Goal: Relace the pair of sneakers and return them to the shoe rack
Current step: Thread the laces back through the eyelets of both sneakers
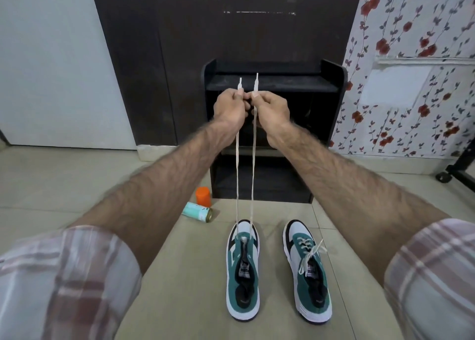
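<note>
Two green, white and black sneakers stand side by side on the tiled floor. The left sneaker (243,270) has a white lace (253,175) through its lowest eyelets only, both strands pulled straight up. My left hand (229,105) pinches one strand near its tip, and my right hand (271,109) pinches the other, the two hands held level and close together. The right sneaker (306,270) is fully laced and tied in a bow. Behind the hands stands the black shoe rack (331,82) with its shelves.
An orange cap (203,196) and a pale green spray can (197,211) lying on its side sit on the floor left of the rack. A dark panel backs the rack. A black wheeled stand (455,171) is at the right by the floral wall.
</note>
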